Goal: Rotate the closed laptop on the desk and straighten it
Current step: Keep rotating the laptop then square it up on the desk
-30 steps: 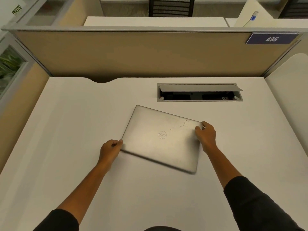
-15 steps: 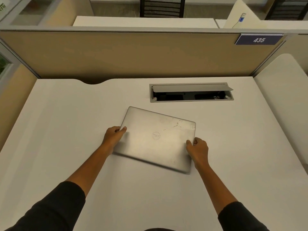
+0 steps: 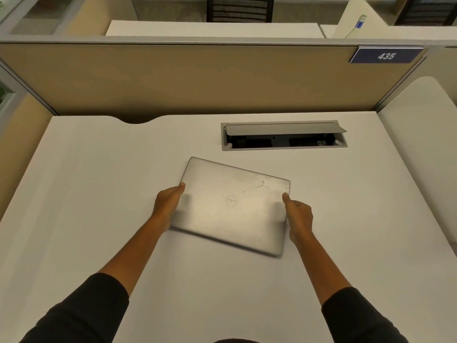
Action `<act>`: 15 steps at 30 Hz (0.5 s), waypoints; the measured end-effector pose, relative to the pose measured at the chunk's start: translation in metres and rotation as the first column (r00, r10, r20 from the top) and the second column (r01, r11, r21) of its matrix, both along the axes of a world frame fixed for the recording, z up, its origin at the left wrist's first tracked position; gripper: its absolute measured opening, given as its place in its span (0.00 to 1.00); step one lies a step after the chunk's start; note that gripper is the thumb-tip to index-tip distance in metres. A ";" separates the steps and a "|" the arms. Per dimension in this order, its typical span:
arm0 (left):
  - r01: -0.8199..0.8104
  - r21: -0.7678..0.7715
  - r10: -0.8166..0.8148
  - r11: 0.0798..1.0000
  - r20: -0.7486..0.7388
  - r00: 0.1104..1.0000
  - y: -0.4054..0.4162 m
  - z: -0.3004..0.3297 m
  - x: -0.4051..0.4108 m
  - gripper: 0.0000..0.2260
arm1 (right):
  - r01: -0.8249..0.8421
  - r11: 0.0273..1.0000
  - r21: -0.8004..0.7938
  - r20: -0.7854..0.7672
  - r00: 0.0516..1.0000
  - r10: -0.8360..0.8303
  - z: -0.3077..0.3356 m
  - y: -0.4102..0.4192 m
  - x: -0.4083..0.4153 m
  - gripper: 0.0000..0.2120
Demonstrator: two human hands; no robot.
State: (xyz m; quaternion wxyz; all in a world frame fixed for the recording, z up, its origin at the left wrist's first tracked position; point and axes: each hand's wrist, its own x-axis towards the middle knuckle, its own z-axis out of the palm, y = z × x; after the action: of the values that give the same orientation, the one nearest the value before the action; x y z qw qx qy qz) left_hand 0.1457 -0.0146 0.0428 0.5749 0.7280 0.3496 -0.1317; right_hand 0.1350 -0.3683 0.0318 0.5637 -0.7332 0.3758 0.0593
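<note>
A closed silver laptop (image 3: 235,206) lies on the white desk (image 3: 99,194), skewed so its right side sits nearer to me than its left. Scratches mark its lid near the far right corner. My left hand (image 3: 168,206) grips the laptop's left edge, thumb on the lid. My right hand (image 3: 298,216) holds the right edge, thumb tip on the lid near the far right corner. The near edge of the laptop looks blurred.
An open cable box (image 3: 284,136) with a raised grey flap is set into the desk just beyond the laptop. A tan partition (image 3: 197,78) with a blue sign "435" (image 3: 385,55) closes the far side. Another white desk surface (image 3: 420,134) adjoins on the right.
The laptop has turned a little toward straight and is less tilted. My left hand slid up along the left edge; my right hand dropped from the far right corner to the right edge.
</note>
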 end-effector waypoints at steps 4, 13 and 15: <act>-0.083 -0.022 0.082 0.996 -0.050 0.995 -0.004 0.007 0.000 0.32 | 0.033 0.999 0.029 0.012 0.999 -0.033 -0.007 -0.005 0.005 0.28; -0.138 -0.094 0.129 0.986 -0.097 0.987 0.009 -0.009 0.002 0.43 | 0.028 0.998 0.059 0.020 0.999 -0.029 -0.013 -0.012 0.034 0.22; -0.135 -0.115 0.126 0.984 -0.084 0.988 0.016 -0.027 0.003 0.44 | 0.021 0.998 0.056 0.011 1.000 -0.022 -0.013 -0.014 0.042 0.21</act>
State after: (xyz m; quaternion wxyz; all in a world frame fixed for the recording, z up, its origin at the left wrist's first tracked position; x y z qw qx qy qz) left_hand 0.1492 0.0012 0.0160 0.6113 0.6619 0.4099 -0.1423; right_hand 0.1771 -0.3823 0.0186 0.5869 -0.7133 0.3785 0.0592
